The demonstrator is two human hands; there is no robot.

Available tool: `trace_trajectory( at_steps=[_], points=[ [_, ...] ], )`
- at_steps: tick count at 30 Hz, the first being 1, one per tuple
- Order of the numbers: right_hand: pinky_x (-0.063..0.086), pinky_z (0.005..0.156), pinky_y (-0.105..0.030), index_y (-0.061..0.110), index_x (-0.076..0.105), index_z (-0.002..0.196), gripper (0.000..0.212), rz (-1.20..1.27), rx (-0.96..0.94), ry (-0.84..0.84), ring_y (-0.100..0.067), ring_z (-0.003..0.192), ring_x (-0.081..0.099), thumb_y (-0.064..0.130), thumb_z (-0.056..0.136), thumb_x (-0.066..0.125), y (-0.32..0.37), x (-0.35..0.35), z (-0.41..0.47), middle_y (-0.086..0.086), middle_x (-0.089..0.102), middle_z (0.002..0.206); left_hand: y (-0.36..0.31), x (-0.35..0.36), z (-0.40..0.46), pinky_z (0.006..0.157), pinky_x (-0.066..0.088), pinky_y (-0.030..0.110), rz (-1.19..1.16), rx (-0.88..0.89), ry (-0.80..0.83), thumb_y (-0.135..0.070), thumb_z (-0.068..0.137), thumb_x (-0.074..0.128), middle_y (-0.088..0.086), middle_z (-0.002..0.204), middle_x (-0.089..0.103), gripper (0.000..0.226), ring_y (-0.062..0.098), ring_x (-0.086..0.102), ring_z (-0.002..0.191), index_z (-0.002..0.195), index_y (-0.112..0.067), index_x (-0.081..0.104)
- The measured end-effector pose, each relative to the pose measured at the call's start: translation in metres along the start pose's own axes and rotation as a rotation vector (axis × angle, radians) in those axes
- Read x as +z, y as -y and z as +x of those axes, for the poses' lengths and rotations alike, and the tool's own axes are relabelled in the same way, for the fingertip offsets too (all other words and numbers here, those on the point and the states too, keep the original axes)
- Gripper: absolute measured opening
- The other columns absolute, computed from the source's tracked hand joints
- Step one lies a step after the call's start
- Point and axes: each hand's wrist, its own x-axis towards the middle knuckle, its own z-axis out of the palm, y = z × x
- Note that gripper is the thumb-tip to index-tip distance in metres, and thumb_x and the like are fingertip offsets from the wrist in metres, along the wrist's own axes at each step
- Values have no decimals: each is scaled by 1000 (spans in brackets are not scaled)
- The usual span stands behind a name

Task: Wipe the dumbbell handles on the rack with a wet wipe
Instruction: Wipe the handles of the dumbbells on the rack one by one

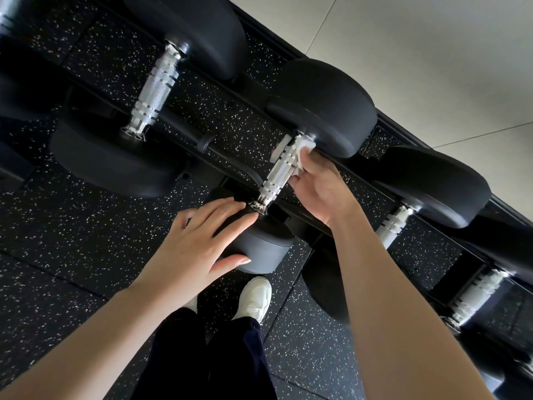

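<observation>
Knurled chrome marks the handle [278, 171] of the middle dumbbell, its long axis running from near-left to far-right between matte black rubber heads on the rack [230, 161]. The right hand [323, 189] presses a crumpled white wet wipe [301, 151] around the handle's far end, fingers curled on it; how far it wraps underneath is hidden. The left hand [196, 249] lies flat, fingers straight, on the near head [259, 249]. Neighbouring dumbbells [155, 88] are cut off. Speckled rubber flooring [72, 226] lies below.
</observation>
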Motion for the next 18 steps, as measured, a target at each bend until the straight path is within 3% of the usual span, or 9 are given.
trace_trajectory(
  at_steps=[5, 7, 10, 14, 18],
  points=[
    [31, 112, -39, 3, 51, 121, 43, -67, 129, 73, -27, 123, 47, 9, 79, 58, -5, -11, -6, -14, 55, 123, -1, 0, 0, 93, 33, 37, 11, 4, 15, -53, 91, 38, 2, 141, 47, 60, 19, 38, 133, 141, -21, 43],
    [38, 106, -33, 3, 49, 122, 44, -97, 187, 87, -21, 111, 52, 9, 79, 58, -8, -15, -8, -8, 59, 111, -1, 0, 0, 93, 33, 37, 20, 5, 20, -53, 92, 38, 2, 141, 47, 60, 19, 37, 134, 141, -20, 44],
    [47, 80, -22, 3, 49, 116, 40, -178, 263, 140, -11, 85, 54, 9, 77, 56, -19, -16, -17, 0, 58, 90, -2, 0, 0, 94, 32, 37, 18, 3, 17, -53, 92, 38, 2, 141, 47, 60, 19, 37, 134, 142, -20, 43],
    [44, 87, -23, -8, 38, 134, 61, -322, 262, 165, -13, 87, 52, 10, 79, 56, -33, -15, -22, -11, 51, 113, -3, 0, 0, 94, 33, 38, 15, 1, 6, -52, 91, 38, 2, 141, 47, 59, 19, 36, 134, 142, -20, 42],
    [46, 84, -19, -6, 43, 130, 40, -428, 234, 132, -10, 84, 59, -1, 91, 48, -34, -13, -26, -6, 59, 102, -3, -1, -1, 94, 33, 38, 16, -3, 13, -53, 92, 36, 3, 141, 47, 59, 20, 37, 134, 141, -20, 44]
  ],
)
